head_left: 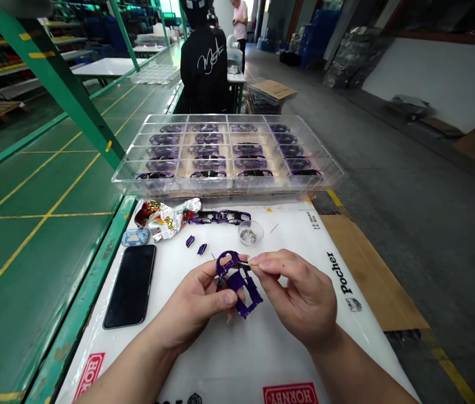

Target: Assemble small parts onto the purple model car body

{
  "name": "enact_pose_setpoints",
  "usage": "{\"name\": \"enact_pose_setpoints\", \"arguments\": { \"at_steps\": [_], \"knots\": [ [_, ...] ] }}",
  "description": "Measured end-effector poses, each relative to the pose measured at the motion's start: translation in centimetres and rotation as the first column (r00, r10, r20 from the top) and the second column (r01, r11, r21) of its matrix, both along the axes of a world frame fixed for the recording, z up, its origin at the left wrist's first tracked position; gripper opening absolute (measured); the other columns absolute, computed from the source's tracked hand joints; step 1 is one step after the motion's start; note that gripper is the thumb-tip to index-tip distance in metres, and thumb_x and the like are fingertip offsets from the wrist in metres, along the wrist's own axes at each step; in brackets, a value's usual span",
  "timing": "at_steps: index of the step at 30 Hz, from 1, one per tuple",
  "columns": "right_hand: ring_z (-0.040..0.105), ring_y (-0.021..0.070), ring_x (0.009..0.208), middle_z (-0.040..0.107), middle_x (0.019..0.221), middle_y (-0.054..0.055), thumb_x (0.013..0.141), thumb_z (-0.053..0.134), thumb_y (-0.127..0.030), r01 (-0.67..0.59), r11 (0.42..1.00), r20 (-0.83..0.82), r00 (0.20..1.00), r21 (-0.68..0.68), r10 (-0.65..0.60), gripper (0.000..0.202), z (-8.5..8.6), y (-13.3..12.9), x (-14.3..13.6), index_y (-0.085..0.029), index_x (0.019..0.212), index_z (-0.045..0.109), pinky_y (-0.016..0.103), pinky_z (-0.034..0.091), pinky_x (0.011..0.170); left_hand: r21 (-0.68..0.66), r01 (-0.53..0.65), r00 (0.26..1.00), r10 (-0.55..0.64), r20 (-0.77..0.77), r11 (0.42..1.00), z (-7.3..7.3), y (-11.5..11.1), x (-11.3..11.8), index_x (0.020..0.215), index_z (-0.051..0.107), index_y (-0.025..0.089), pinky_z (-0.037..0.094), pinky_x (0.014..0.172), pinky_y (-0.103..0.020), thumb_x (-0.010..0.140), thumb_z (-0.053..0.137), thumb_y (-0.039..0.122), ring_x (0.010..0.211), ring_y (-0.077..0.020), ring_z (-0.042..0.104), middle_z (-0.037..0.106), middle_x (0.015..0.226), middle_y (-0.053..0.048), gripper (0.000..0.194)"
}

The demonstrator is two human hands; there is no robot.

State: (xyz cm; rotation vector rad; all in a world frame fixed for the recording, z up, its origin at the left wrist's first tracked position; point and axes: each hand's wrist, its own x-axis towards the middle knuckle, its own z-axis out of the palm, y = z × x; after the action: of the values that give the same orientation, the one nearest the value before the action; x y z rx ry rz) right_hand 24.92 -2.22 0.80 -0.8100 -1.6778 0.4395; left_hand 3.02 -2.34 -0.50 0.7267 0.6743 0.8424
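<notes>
Between thumb and fingers, my left hand [204,303] grips a purple plastic model part [243,286] with a rounded arch at one end and a square opening at the other. My right hand [298,294] pinches a thin, pale stick-like tool [246,264], its tip against the upper part of the purple piece. What exactly the tip touches is too small to tell. Two small purple pieces [190,241] lie beyond my left hand. A round clear dish [251,233] with tiny silvery bits stands past the hands. Behind it rest two black-and-purple assemblies [220,216].
A clear compartment tray [229,188] full of similar purple parts spans the table's far end. At left lie a black phone [130,286], a blue-and-white case [135,237] and a crumpled wrapper [174,219]. A green conveyor [52,196] runs alongside. A person in black [204,67] sits ahead.
</notes>
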Motion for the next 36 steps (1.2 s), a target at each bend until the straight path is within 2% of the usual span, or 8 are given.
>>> {"name": "enact_pose_setpoints", "arguments": {
  "at_steps": [8, 13, 16, 19, 25, 30, 36],
  "knots": [
    [0.086, 0.0213, 0.105, 0.087, 0.114, 0.003, 0.102, 0.08, 0.004, 0.058, 0.998, 0.009, 0.998, 0.023, -0.059, 0.043, -0.58, -0.22, 0.15, -0.027, 0.131, 0.076, 0.037, 0.074, 0.093, 0.039, 0.029, 0.999, -0.03, 0.02, 0.999, -0.23, -0.04, 0.0, 0.117, 0.087, 0.013, 0.057, 0.062, -0.022, 0.091, 0.101, 0.044, 0.074, -0.0149, 0.067, 0.078, 0.093, -0.009, 0.043],
    [0.085, 0.0192, 0.104, 0.086, 0.114, 0.004, 0.103, 0.08, 0.003, 0.091, 0.994, 0.019, 0.996, 0.063, -0.092, 0.038, -0.37, 0.09, 0.11, -0.024, 0.13, 0.077, 0.032, 0.073, 0.094, 0.015, 0.064, 0.997, -0.065, 0.048, 0.998, -0.29, -0.13, -0.03, 0.118, 0.087, 0.013, 0.058, 0.064, -0.021, 0.085, 0.106, 0.039, 0.075, -0.0136, 0.066, 0.077, 0.093, -0.008, 0.046],
    [0.085, 0.0187, 0.105, 0.086, 0.114, 0.004, 0.104, 0.079, 0.003, 0.07, 0.995, 0.027, 0.997, 0.073, -0.072, 0.038, -0.36, 0.24, -0.01, -0.024, 0.13, 0.077, 0.032, 0.073, 0.095, -0.007, 0.056, 0.998, -0.056, 0.037, 0.998, -0.42, -0.21, 0.02, 0.118, 0.086, 0.013, 0.056, 0.062, -0.02, 0.081, 0.109, 0.036, 0.073, -0.0128, 0.065, 0.078, 0.094, -0.007, 0.049],
    [0.085, 0.0189, 0.106, 0.086, 0.114, 0.004, 0.105, 0.079, 0.002, 0.042, 0.997, 0.026, 0.999, 0.068, -0.044, 0.037, -0.44, 0.24, -0.05, -0.024, 0.13, 0.077, 0.032, 0.073, 0.096, -0.012, 0.053, 0.997, -0.052, 0.049, 0.999, -0.52, -0.25, 0.1, 0.12, 0.084, 0.013, 0.054, 0.061, -0.02, 0.081, 0.109, 0.033, 0.07, -0.0119, 0.064, 0.078, 0.092, -0.007, 0.05],
    [0.086, 0.0192, 0.103, 0.087, 0.115, 0.003, 0.105, 0.079, 0.0, 0.062, 0.996, 0.004, 0.998, 0.058, -0.063, 0.037, -0.34, 0.12, 0.09, -0.027, 0.132, 0.078, 0.033, 0.074, 0.093, -0.026, 0.076, 0.994, -0.074, 0.086, 0.997, -0.35, -0.38, 0.15, 0.122, 0.081, 0.014, 0.049, 0.059, -0.02, 0.08, 0.109, 0.034, 0.066, -0.0107, 0.061, 0.078, 0.091, -0.006, 0.054],
    [0.087, 0.0199, 0.103, 0.088, 0.113, 0.002, 0.105, 0.082, -0.004, 0.086, 0.996, -0.021, 0.996, 0.003, -0.086, 0.032, -0.3, 0.08, -0.06, -0.027, 0.127, 0.079, 0.032, 0.074, 0.094, -0.069, 0.077, 0.995, -0.072, 0.076, 0.995, -0.36, -0.46, -0.03, 0.121, 0.08, 0.014, 0.045, 0.061, -0.021, 0.077, 0.111, 0.037, 0.067, -0.0109, 0.061, 0.077, 0.09, -0.005, 0.059],
    [0.087, 0.0195, 0.101, 0.088, 0.111, 0.002, 0.106, 0.081, -0.005, 0.044, 0.996, -0.066, 0.997, -0.073, -0.049, 0.028, -0.43, 0.15, -0.44, -0.027, 0.123, 0.08, 0.031, 0.072, 0.086, -0.084, 0.079, 0.996, -0.075, 0.052, 0.993, -0.52, -0.24, -0.23, 0.114, 0.079, 0.014, 0.041, 0.064, -0.025, 0.074, 0.113, 0.041, 0.067, -0.0108, 0.057, 0.077, 0.089, -0.006, 0.059]
  ]
}}
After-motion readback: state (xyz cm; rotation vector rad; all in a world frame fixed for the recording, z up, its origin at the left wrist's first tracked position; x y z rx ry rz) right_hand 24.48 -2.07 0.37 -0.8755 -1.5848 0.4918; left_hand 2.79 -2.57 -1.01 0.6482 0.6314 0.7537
